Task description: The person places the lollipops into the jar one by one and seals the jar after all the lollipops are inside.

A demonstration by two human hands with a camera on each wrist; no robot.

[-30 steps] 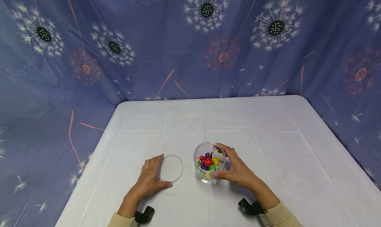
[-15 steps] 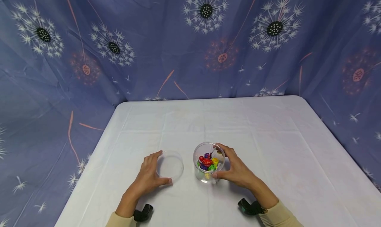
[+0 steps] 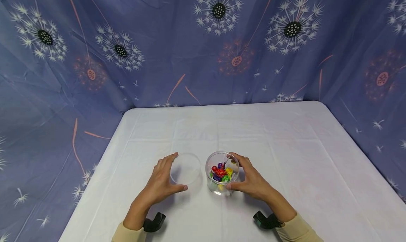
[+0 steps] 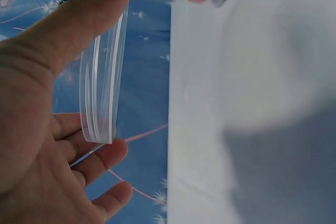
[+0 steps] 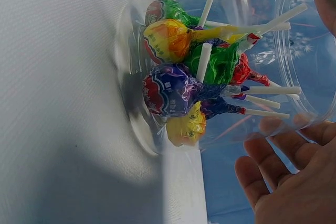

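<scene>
A round clear plastic lid (image 3: 186, 168) is held by its edge between the thumb and fingers of my left hand (image 3: 160, 182). In the left wrist view the lid (image 4: 103, 90) is seen edge-on, off the white table. My right hand (image 3: 253, 180) grips the upper side of a clear plastic jar (image 3: 219, 191), which stands upright and uncovered on the table, just right of the lid. Inside are several wrapped lollipops (image 3: 221, 172) in red, yellow, green and purple. From the right wrist, the lollipops (image 5: 170, 90) lie near the jar's bottom, white sticks toward its mouth.
A white cloth covers the table (image 3: 272, 136). Blue curtains (image 3: 171, 44) with dandelion prints hang behind it and at both sides. Black wrist mounts (image 3: 154, 222) sit below both hands, next to beige sleeves.
My left hand has lifted the lid off the table and carried it slightly up and right, toward the jar. The right hand and the jar have stayed in place.
</scene>
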